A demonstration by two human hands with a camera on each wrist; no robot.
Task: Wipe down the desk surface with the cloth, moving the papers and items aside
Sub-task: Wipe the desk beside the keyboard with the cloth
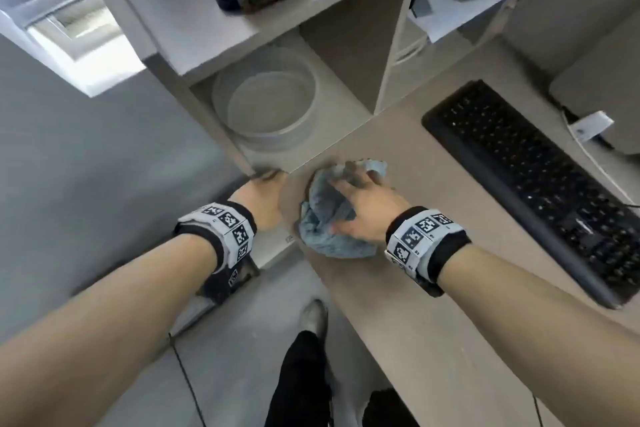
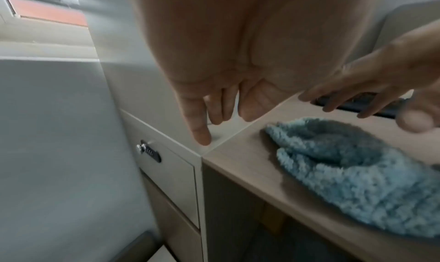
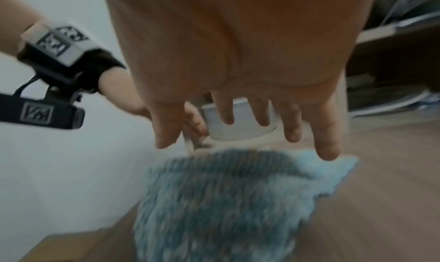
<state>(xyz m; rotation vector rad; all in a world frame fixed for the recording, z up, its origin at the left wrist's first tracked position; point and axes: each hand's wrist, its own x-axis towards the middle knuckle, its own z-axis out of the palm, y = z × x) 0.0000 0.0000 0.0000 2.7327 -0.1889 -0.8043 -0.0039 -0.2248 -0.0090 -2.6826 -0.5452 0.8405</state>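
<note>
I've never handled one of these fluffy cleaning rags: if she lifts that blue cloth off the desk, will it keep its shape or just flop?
Probably flop: the blue cloth lies crumpled in soft folds on the desk. Its fuzzy pile suggests it is light and easy to grip, not slippery. Pushed under the right hand, whose fingers are spread above it, it would likely bunch rather than slide flat.

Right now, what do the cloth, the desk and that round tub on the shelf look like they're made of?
Cloth: fluffy blue microfibre or terry, judging by its nubby pile.
Desk: probably wood-look laminate board; matte tan, faint grain, square edge.
Tub: see-through and smooth, so clear plastic or glass; the look leaves it open.
</note>
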